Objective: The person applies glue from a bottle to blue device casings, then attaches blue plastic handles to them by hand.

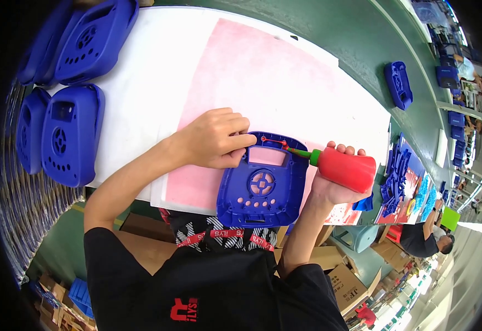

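A blue plastic housing lies in front of me at the near edge of the table, its ribbed inner side facing up. It has a rectangular window, a round grille and a row of small holes. My left hand is closed at its upper left corner, fingers curled against the rim. My right hand is wrapped round a red squeeze bottle with a green nozzle, tilted so its tip points left over the housing's top edge. By the tip runs a thin red streak with a round spot at each end.
Several more blue housings stand at the left. A smaller blue part lies at the upper right. Small blue pieces are heaped on the right. White and pink sheeting covers the table. Another person sits far right.
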{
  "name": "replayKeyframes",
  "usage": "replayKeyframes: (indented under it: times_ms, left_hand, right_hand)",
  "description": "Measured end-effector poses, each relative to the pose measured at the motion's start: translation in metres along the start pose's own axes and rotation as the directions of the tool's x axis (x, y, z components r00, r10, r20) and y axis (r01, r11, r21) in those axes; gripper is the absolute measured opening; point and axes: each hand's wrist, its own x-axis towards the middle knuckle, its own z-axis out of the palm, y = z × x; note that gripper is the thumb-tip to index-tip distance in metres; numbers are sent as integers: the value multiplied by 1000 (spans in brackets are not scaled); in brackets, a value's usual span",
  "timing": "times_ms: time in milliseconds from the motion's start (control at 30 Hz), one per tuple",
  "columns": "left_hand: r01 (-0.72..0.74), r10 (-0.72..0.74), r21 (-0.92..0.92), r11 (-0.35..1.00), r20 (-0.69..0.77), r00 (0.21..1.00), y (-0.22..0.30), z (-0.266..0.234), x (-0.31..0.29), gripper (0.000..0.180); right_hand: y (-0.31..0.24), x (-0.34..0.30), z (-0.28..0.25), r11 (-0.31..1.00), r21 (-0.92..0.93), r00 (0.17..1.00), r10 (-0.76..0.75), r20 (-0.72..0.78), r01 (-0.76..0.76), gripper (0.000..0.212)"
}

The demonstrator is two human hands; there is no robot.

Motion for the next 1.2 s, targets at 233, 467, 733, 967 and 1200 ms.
replayKeyframes:
  times_ms: [233,467,733,967,1200]
  left_hand:
    - [-17,16,-34,999,-14,1000,0,-1,1,27]
    - [1,0,-29,1000,28,1000,0,-2,1,27]
    - [-5,6,-23,1000,16,1000,0,-4,0,27]
    - [-14,15,-39,999,28,999,2,-4,6,28]
    - [-39,41,-19,999,69,997,7,-5,9,26]
  right_hand:
    - [-2,-3,-16,951,300,995,88,-45,-71,54]
    - [-17,13,15,787,612,977,181,-112,-76,59]
    - [-45,29,45,428,881,968,223,113,-201,62]
    - [-65,52,50,355,904,930,351,109,-239,45]
    - [-10,65,-47,284,948,874,485,-10,-147,30]
